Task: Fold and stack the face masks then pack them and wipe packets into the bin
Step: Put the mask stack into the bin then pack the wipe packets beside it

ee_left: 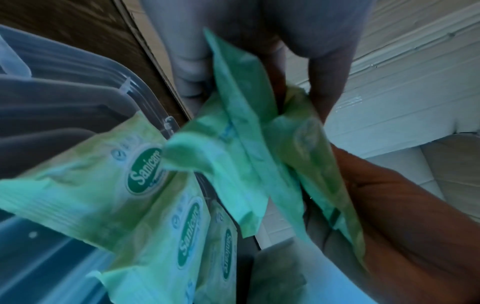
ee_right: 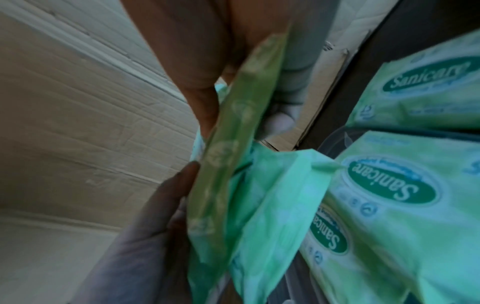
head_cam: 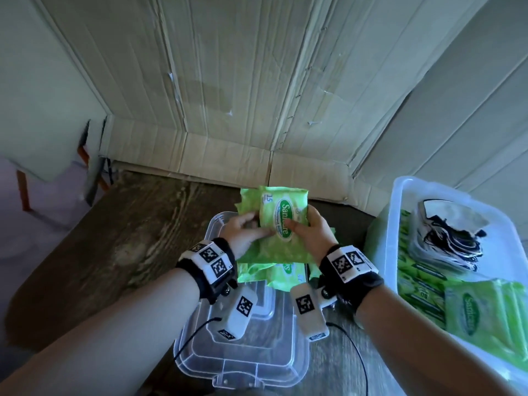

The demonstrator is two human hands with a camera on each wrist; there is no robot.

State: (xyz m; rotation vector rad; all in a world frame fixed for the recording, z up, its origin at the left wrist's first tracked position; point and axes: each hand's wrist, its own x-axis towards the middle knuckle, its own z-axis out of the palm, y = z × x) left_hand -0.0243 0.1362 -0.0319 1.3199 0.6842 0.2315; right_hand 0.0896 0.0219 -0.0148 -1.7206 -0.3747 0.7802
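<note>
Left hand: the left hand (head_cam: 247,231) grips the left edge of a small bundle of green wipe packets (head_cam: 281,221), thumb on top and fingers curled beneath.
Right hand: the right hand (head_cam: 313,234) grips the right edge of the same bundle, thumb lying across the printed label of the top packet.
Held bundle: raised above the worktop (head_cam: 108,238), tilted with its far end higher. The left wrist view shows at least two packets (ee_left: 249,164) pinched together between both hands; the exact count cannot be told. The right wrist view shows the bundle edge-on (ee_right: 228,164) between thumb and fingers.
Loose packets: several more green packets (head_cam: 274,274) lie directly below the held bundle, partly on the clear lid; their labels face up in the left wrist view (ee_left: 140,205) and in the right wrist view (ee_right: 389,205).
Clear lid: a transparent plastic lid (head_cam: 243,355) lies flat on the worktop, nearest the person, under both wrists.
Bin: a white plastic bin (head_cam: 400,238) stands to the right of the hands. It contains green wipe packets (head_cam: 480,312) along its near side and left side.
Face masks: a stack of folded masks (head_cam: 448,238), pale with dark straps, rests inside the bin toward its far end.
Backdrop: flattened cardboard sheets (head_cam: 228,81) stand behind the worktop.
</note>
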